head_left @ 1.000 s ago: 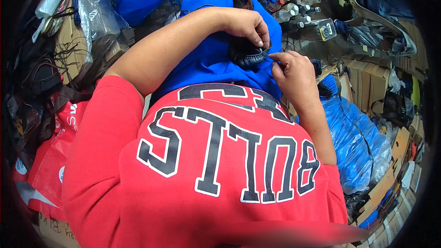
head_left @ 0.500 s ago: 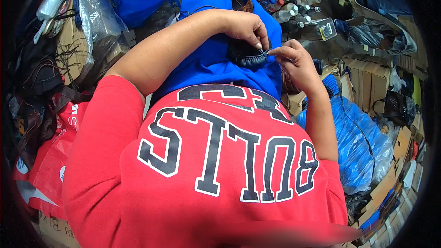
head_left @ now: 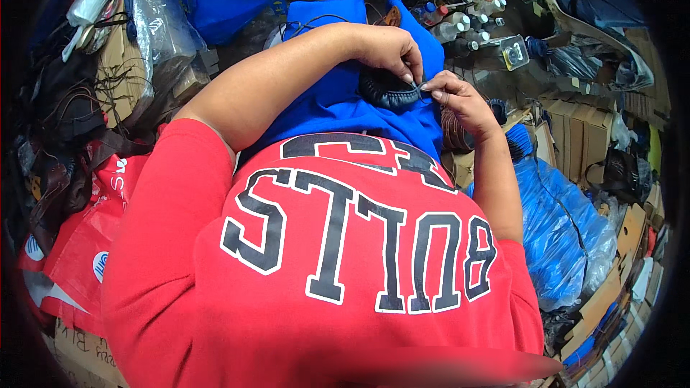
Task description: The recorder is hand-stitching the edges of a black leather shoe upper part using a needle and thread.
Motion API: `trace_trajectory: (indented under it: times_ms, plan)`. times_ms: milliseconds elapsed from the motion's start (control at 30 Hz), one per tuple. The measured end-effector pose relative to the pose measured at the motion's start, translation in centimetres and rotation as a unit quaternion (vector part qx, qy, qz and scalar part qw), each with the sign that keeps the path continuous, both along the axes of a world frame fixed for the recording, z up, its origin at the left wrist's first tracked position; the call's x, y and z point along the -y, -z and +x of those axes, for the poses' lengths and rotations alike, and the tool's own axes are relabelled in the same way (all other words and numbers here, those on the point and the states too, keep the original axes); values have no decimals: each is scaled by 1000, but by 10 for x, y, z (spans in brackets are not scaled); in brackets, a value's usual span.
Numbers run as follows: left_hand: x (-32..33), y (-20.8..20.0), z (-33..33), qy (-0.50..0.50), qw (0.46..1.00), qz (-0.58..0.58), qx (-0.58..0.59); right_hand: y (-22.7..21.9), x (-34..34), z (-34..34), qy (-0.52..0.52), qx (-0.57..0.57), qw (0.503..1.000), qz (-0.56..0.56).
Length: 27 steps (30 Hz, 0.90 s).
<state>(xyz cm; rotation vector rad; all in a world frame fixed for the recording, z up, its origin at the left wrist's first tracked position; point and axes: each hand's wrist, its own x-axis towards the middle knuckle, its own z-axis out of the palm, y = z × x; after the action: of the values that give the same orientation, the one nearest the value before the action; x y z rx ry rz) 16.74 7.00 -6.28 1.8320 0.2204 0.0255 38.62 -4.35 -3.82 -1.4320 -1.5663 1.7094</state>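
Observation:
A black, leather-like piece (head_left: 392,98) with a ridged, stitched edge, much like a shoe upper, rests on the blue cloth (head_left: 309,115) over my lap. Above its right end my left hand (head_left: 392,50) is closed, thumb and fingertips pinching a thin dark cord (head_left: 424,88) close to the stitching. From the right, my right hand (head_left: 463,100) comes up against it, its thumb and forefinger pinched on the same cord. The fingertips of both hands nearly meet. The far part of the black piece is hidden under my left hand.
Several plastic bottles (head_left: 460,25) stand at the far right. A blue plastic-wrapped bundle (head_left: 560,230) lies to my right, near cardboard boxes (head_left: 575,129). On the left are a red bag (head_left: 79,259), clear plastic wrapping (head_left: 162,21) and a blue bag (head_left: 223,7).
My right fingertips have drawn together into a pinch beside the black piece, and a small loop of cord now shows there. The left hand keeps its pinch. The whole view has shifted slightly.

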Motion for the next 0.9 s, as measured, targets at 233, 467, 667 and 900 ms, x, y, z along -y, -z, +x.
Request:
trace_trajectory:
  times_ms: [233,467,667,900]
  plan:
    - [4,-10,1,-35,998,1,-56,-4,14,-20,105,9,994,14]
    - [13,-28,-20,-228,941,249,15,-15,31,-36,138,84,975,151]
    - [50,-39,-58,-287,936,205,13,-26,43,-42,92,196,954,206]
    - [78,-33,-63,-294,872,391,0,-17,60,-50,46,317,879,353]
